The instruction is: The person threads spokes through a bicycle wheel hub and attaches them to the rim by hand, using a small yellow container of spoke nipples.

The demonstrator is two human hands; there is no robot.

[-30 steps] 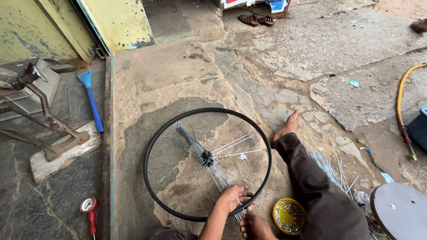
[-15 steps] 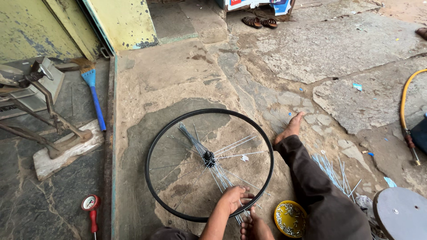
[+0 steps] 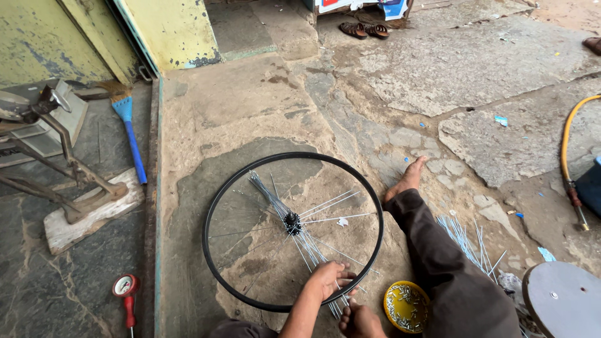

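Bicycle wheel rim (image 3: 216,213), black and bare of any tyre, lies flat on the stone floor (image 3: 438,81) in front of the seated person, with a dark hub (image 3: 292,222) near its middle. Thin silver spokes (image 3: 266,191) fan out from the hub, one bunch running toward the far left of the rim, a few toward the right side, and another bunch toward the near edge. One hand (image 3: 330,279), reaching in from the bottom of the view, rests on that near bunch of spokes just inside the rim, its fingers curled over them; it looks like the left, though the arm's angle makes this hard to settle. The other hand is not in view.

A bare foot (image 3: 358,320) sits just beside the near edge of the rim, touching the hand's side. The other leg, in dark trousers (image 3: 447,275), stretches out along the right side of the rim, its bare foot (image 3: 407,178) resting on the floor just outside it. A yellow bowl of small metal parts (image 3: 407,307) stands between the two legs, near the rim. Loose spokes (image 3: 466,241) lie scattered on the floor right of the trouser leg, and a round grey stool top (image 3: 563,300) shows at the bottom right corner. A red pressure gauge (image 3: 125,288) lies well apart toward the left, beyond it a blue-handled brush (image 3: 133,141). A yellow hose (image 3: 566,144) curves along the right edge.
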